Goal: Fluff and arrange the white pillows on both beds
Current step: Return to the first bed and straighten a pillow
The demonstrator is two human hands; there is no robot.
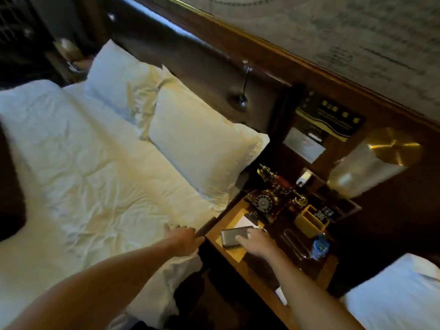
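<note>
My left grip rests spread at the bed's edge; my right grip lies spread on the phone. The near pillow looks soft and light; I'd take its corners.

The left bed carries a wrinkled white duvet and two white pillows side by side against the dark headboard. Beside it, the wooden nightstand holds a rotary telephone, a dark phone on paper, a wooden holder and a water bottle. A second bed shows white bedding.
</note>
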